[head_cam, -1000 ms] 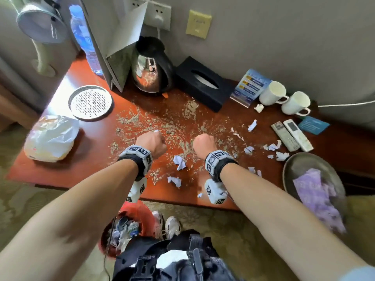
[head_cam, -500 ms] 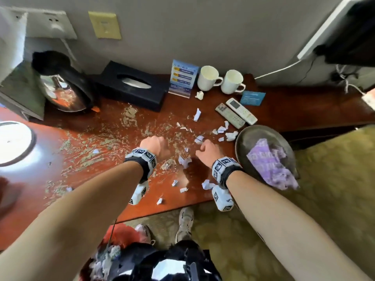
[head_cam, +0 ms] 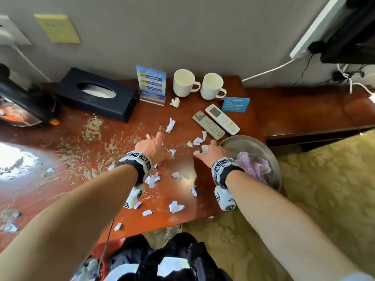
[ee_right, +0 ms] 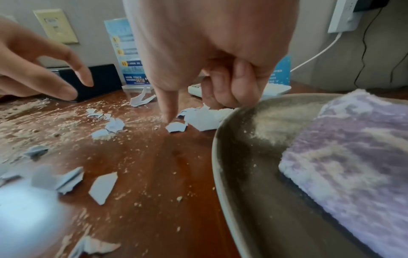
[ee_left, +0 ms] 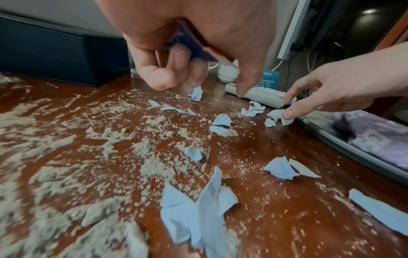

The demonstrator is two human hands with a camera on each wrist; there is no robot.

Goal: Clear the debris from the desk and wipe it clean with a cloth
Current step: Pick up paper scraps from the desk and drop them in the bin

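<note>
White paper scraps (head_cam: 176, 207) now meet the right hand (head_cam: 212, 152), pinching one; left hand (head_cam: 152, 147) has spread loosely.

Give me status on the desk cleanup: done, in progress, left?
Done: nothing visibly finished; paper scraps and sandy grit cover the desk. In hand: right hand pinches scraps beside the metal basin; left hand reaches over the litter, grip unclear. Left: all remaining debris, then wiping; the purple cloth sits unused in the basin.
</note>
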